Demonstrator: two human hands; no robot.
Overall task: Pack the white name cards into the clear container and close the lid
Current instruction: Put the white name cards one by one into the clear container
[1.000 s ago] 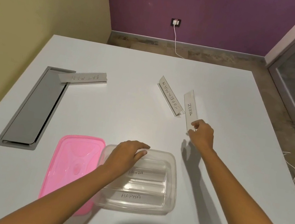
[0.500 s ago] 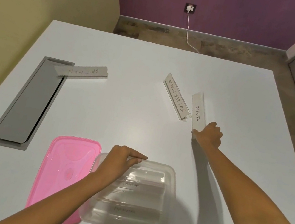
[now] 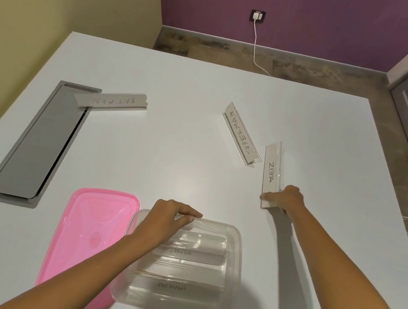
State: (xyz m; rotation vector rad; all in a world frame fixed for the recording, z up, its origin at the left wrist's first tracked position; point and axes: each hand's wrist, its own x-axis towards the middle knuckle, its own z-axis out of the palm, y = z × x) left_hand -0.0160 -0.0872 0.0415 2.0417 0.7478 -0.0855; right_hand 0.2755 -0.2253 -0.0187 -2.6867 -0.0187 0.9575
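Head view: right hand [image 3: 286,199] pinches ZEBRA card's [image 3: 271,173] near end, long axis pointing away

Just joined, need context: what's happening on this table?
A person is packing name cards. The left hand steadies the clear container, which already holds two cards. The right hand grips the ZEBRA card. The SUPERMAN card and BATMAN card remain out; the pink lid lies beside the container.

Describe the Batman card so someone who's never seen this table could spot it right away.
Find the grey hatch sunk into the white table's left side. The Batman card lies across its far end. Unlike the Superman card and Zebra card, it sits alone, far from both hands.
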